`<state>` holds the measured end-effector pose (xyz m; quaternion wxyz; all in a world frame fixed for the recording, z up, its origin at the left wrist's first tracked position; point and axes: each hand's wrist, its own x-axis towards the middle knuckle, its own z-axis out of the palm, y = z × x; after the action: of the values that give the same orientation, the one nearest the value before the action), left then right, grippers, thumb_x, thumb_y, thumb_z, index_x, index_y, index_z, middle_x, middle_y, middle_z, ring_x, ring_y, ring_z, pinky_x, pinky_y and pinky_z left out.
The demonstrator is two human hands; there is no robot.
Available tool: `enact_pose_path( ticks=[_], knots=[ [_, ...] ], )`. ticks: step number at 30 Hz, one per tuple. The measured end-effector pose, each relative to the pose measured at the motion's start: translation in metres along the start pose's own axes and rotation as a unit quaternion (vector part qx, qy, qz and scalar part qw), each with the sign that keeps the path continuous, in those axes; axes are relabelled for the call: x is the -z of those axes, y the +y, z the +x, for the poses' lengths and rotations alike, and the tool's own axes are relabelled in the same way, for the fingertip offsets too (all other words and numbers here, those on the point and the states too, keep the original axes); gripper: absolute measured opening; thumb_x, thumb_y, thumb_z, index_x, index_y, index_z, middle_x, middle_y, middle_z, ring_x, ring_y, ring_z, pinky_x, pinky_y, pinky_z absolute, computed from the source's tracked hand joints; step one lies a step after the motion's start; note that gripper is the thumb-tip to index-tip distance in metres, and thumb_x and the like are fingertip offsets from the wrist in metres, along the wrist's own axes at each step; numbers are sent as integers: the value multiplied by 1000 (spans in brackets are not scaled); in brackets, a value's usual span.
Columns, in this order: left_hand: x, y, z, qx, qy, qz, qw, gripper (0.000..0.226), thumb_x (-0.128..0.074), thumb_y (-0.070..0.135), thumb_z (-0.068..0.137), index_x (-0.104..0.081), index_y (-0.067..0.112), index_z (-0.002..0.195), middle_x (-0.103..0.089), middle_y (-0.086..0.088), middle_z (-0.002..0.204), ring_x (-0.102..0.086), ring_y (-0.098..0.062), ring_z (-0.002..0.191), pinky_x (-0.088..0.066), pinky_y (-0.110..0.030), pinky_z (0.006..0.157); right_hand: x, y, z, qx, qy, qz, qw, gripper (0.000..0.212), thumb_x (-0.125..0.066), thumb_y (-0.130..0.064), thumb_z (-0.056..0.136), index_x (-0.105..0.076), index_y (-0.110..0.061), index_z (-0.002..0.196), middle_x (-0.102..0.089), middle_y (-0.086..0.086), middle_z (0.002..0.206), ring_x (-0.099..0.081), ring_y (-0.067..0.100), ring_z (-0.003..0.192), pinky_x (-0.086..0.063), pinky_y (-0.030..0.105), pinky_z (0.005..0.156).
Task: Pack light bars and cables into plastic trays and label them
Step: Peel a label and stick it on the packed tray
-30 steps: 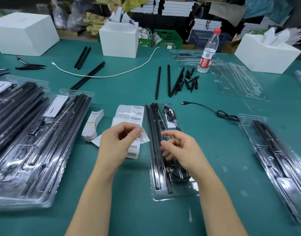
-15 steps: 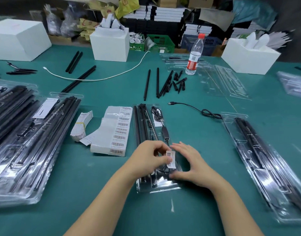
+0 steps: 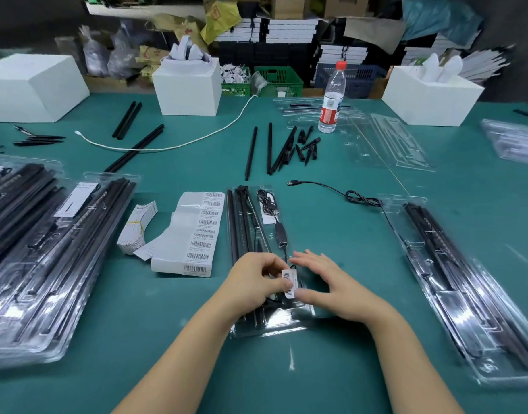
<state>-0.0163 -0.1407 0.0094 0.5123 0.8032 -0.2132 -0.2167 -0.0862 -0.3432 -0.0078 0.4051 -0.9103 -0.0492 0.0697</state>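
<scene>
A clear plastic tray (image 3: 282,322) lies lengthwise on the green table in front of me, holding black light bars (image 3: 237,222) on its left and a coiled black cable with an inline controller (image 3: 280,234) on its right. My left hand (image 3: 254,286) pinches a small white barcode label (image 3: 287,283) over the tray's near part. My right hand (image 3: 331,286) hovers just right of the label, thumb touching its lower edge and fingers spread above the tray.
A strip of barcode labels (image 3: 194,234) and a banded stack of cards (image 3: 136,230) lie left of the tray. Filled trays are stacked at far left (image 3: 42,264) and right (image 3: 465,288). Loose black bars (image 3: 268,147), a USB cable (image 3: 331,189), a water bottle (image 3: 331,98), empty trays (image 3: 388,141) and white boxes lie farther back.
One second ago my left hand was at the label strip. It has since carried a peeled label over the near part of the tray, and my right hand came down beside it.
</scene>
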Motion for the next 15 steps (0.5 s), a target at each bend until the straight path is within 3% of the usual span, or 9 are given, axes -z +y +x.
enact_pose_path(
  ticks=[4, 15],
  knots=[
    [-1, -1, 0, 2, 5, 0, 1000, 13, -83, 15, 78, -73, 21, 85, -66, 13, 63, -54, -3, 54, -44, -17, 59, -1, 4, -1, 5, 1, -4, 1000, 57, -65, -49, 91, -44, -39, 144, -31, -26, 155, -7, -17, 143, -3, 27, 125],
    [-2, -2, 3, 7, 11, 10, 1000, 15, -84, 17, 77, -73, 22, 86, -68, 8, 68, -53, -4, 52, -44, -17, 55, 0, 5, 2, 10, -1, -10, 1000, 58, -69, -43, 90, -40, -44, 141, -30, -25, 155, -7, -18, 143, -2, 26, 124]
  ],
)
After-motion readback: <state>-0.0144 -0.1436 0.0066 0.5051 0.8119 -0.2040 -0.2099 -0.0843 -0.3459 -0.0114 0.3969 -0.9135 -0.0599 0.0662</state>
